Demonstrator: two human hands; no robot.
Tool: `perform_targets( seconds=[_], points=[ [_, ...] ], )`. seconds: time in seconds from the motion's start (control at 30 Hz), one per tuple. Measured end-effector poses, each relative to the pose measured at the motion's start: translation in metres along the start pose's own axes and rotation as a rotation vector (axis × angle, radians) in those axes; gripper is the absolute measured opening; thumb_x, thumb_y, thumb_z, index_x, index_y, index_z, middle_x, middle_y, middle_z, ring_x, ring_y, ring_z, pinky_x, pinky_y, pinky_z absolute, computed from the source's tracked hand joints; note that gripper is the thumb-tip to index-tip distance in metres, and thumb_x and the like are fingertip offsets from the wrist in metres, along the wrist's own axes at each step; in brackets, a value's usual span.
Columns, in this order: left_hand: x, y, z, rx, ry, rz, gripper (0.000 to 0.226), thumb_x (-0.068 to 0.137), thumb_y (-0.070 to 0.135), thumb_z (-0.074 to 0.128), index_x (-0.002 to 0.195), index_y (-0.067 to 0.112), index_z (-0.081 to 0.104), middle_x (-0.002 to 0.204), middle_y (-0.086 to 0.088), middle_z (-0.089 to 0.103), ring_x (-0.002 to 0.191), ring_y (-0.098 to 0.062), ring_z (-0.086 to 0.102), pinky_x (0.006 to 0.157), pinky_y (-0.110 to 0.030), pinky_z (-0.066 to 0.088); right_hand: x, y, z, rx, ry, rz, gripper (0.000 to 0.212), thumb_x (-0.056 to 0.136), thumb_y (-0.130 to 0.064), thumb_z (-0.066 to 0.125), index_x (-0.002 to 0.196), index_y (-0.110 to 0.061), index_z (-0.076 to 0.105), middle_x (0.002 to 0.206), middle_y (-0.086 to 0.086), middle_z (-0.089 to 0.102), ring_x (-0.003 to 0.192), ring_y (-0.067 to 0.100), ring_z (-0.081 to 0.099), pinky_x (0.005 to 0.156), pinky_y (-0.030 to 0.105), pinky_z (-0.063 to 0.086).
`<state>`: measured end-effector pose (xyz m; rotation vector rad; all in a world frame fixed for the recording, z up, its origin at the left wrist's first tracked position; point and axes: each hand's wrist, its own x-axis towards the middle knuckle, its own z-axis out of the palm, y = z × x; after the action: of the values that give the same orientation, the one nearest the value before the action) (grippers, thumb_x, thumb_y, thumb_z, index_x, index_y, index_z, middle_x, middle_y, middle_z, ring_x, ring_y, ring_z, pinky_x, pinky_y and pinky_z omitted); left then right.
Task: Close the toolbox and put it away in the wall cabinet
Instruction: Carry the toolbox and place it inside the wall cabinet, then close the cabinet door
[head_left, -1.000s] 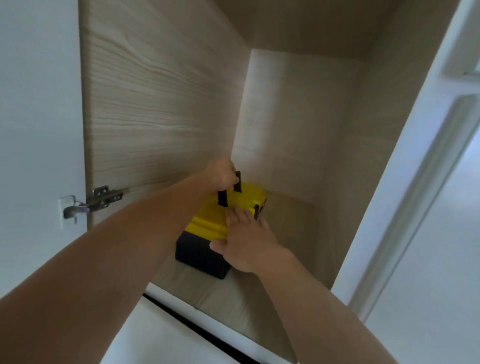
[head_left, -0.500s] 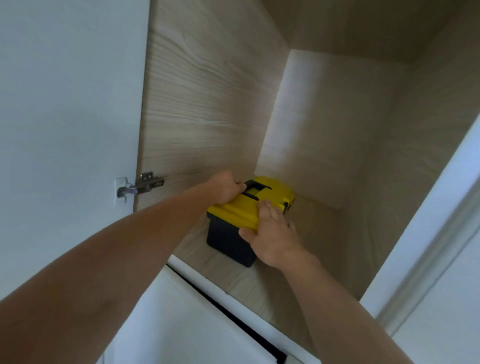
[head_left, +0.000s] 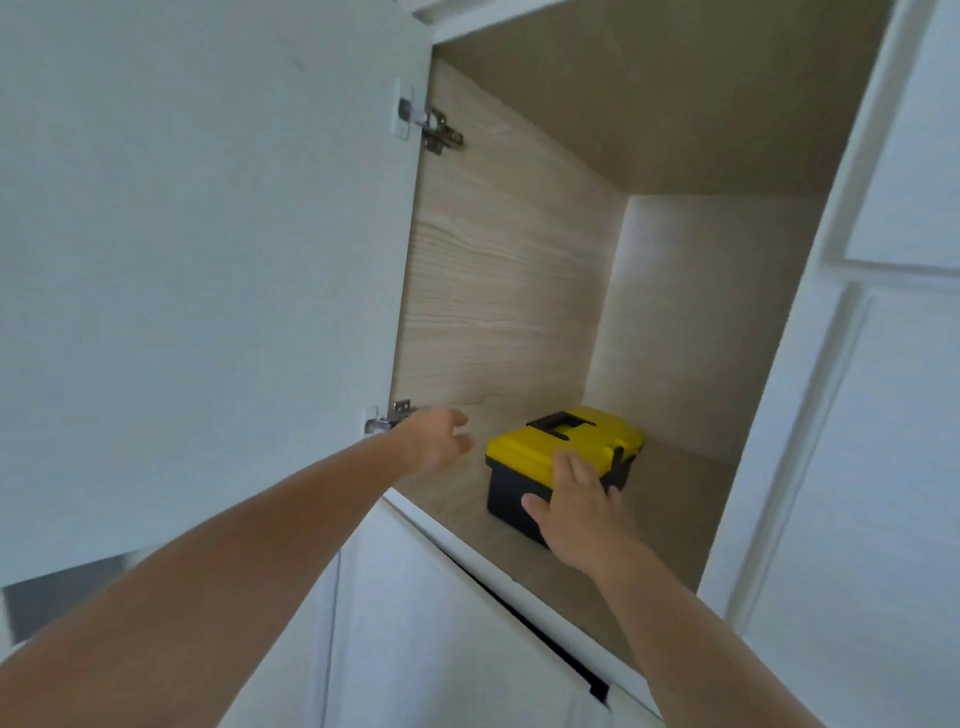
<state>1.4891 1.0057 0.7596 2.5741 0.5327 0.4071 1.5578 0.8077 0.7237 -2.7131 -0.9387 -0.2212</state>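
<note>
The toolbox (head_left: 550, 452), with a yellow lid, black body and black handle folded flat, stands closed on the floor of the open wall cabinet (head_left: 498, 312), near its back. My right hand (head_left: 582, 504) lies flat against the toolbox's near side and lid edge, fingers spread, not gripping. To the left of the toolbox, apart from it, my left hand (head_left: 436, 441) hovers with loosely curled fingers and holds nothing.
The cabinet's white door (head_left: 208, 260) stands open on the left, hung on two metal hinges (head_left: 436, 130). White panelled doors (head_left: 883, 415) lie to the right and white lower doors (head_left: 441, 623) below the shelf edge. Bare shelf surrounds the toolbox.
My left hand has let go of the toolbox's handle and lid and pulled back to the left. The handle now lies flat. My right hand stays on the box. The view has shifted left.
</note>
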Motion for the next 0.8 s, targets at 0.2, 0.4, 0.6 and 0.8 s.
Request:
perform_targets(
  seconds=[0.2,0.4,0.6,0.8],
  points=[
    [-0.095,-0.040,-0.050,0.286,0.206,-0.117,0.047,0.095,0.034,0.046,0.138,0.018,0.050,0.144,-0.009,0.049,0.130,-0.030,0.046,0.106,-0.043,0.040,-0.045,-0.024,-0.005,0.052,0.072,-0.184,0.069,0.100,-0.047,0.035,0.154,-0.016,0.004,0.163,0.005,0.004,0.147,0.024,0.007,0.116,0.050,0.014],
    [-0.211,-0.100,-0.124,0.370,0.708,-0.301,0.041,0.093,0.022,0.046,0.133,0.014,0.055,0.139,-0.009,0.051,0.124,-0.031,0.047,0.097,-0.041,0.042,-0.079,-0.092,-0.013,0.022,0.160,-0.493,0.067,0.100,-0.047,0.033,0.153,-0.017,0.005,0.164,0.004,0.002,0.148,0.021,0.002,0.116,0.044,0.010],
    [-0.271,-0.141,-0.163,0.058,1.024,-0.597,0.048,0.083,0.004,0.052,0.132,0.003,0.051,0.133,-0.025,0.049,0.119,-0.043,0.046,0.096,-0.049,0.042,-0.091,-0.157,-0.037,-0.170,0.220,-0.755,0.065,0.102,-0.044,0.026,0.154,-0.019,-0.004,0.163,0.003,-0.009,0.148,0.021,-0.006,0.118,0.043,0.005],
    [-0.282,-0.195,-0.193,-0.282,0.943,-0.643,0.072,0.078,0.006,0.060,0.144,0.003,0.032,0.142,-0.022,0.041,0.125,-0.041,0.046,0.102,-0.047,0.042,-0.089,-0.293,-0.067,-0.207,0.357,-1.018,0.061,0.103,-0.036,0.030,0.154,-0.020,0.001,0.164,0.005,-0.005,0.149,0.023,-0.004,0.118,0.044,0.002]
  ],
)
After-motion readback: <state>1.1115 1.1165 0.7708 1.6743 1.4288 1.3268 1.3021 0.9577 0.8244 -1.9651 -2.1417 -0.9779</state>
